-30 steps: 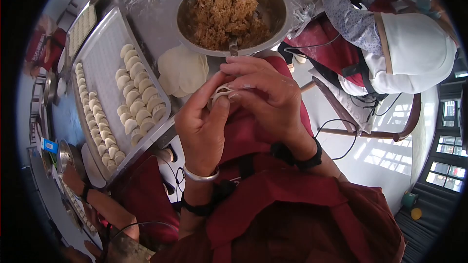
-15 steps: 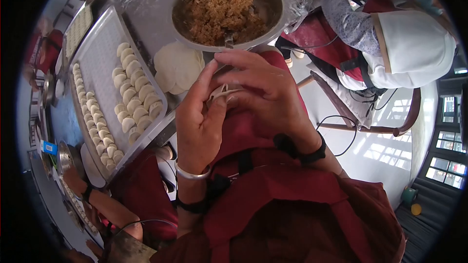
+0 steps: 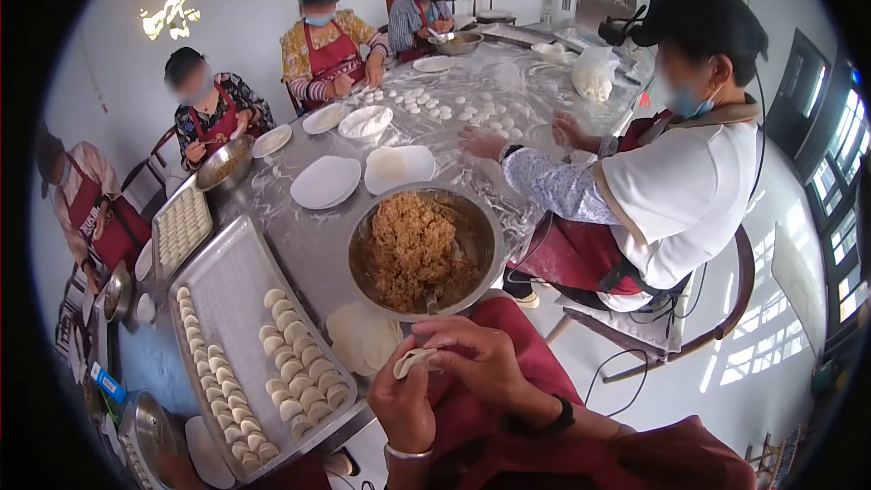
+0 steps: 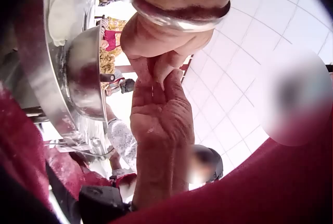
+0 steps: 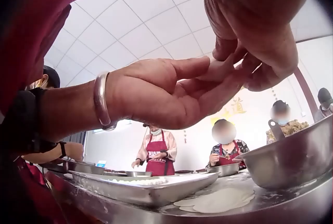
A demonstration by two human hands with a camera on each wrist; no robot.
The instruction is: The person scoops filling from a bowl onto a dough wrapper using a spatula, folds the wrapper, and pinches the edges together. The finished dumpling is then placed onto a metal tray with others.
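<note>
While several people in aprons sit around it, the long worktop (image 3: 313, 245) takes most of the head view; it is covered with a shiny film and dusted with flour. On its near left part lies a wide metal tray (image 3: 227, 281) with rows of finished dumplings (image 3: 290, 372). Just beside the tray stands a big steel bowl (image 3: 481, 227) heaped with brown filling (image 3: 413, 249), and a spoon handle (image 3: 431, 299) leans at its near rim. Between the bowl and the tray there is a small stack of round wrappers (image 3: 363, 336), lying flat on the worktop.

Below the bowl, off the worktop's edge and over the red apron, both hands are together on one dumpling (image 3: 415, 361). The left hand (image 3: 404, 404) carries it on its fingers with the thumb against it, and the right hand (image 3: 476, 354) pinches the upper seam from the other side. From the right wrist view only a pale edge of dough shows between the fingertips.

I judge that the dumpling is light, soft and easy to tear, and its floured skin may be a little slippery. It seems best to support it under the filled belly and to pinch only along the thin rim, with gentle pressure so the filling does not press out.
</note>
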